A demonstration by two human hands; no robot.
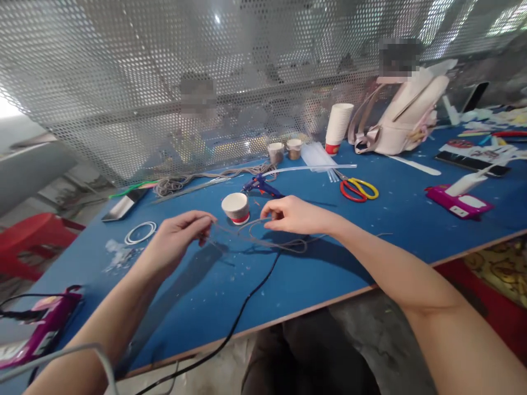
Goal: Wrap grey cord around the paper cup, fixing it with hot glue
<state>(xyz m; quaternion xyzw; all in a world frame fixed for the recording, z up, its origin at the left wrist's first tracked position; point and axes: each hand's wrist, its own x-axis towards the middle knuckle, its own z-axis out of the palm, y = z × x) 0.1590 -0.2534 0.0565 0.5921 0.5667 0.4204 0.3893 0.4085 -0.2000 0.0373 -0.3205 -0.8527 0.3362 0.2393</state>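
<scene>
A thin grey cord (247, 238) stretches in loose loops between my two hands, just above the blue table. My left hand (179, 238) pinches one part of it between thumb and forefinger. My right hand (290, 214) has its thumb and fingers closed on another stretch of the cord, with loops hanging below. Between and slightly beyond my hands stands a paper cup (235, 204), upright, its side wrapped in grey cord above a red band at the base. Neither hand touches the cup. A blue glue gun (263, 186) lies right behind it.
Scissors (358, 189), glue sticks (316, 156), a cup stack (339, 126) and a bag (397, 123) lie toward the back right. A cord bundle (168, 186) and white rings (140, 233) are at left. A black cable (247, 299) crosses the front edge; purple power strips (459, 203) sit at both sides.
</scene>
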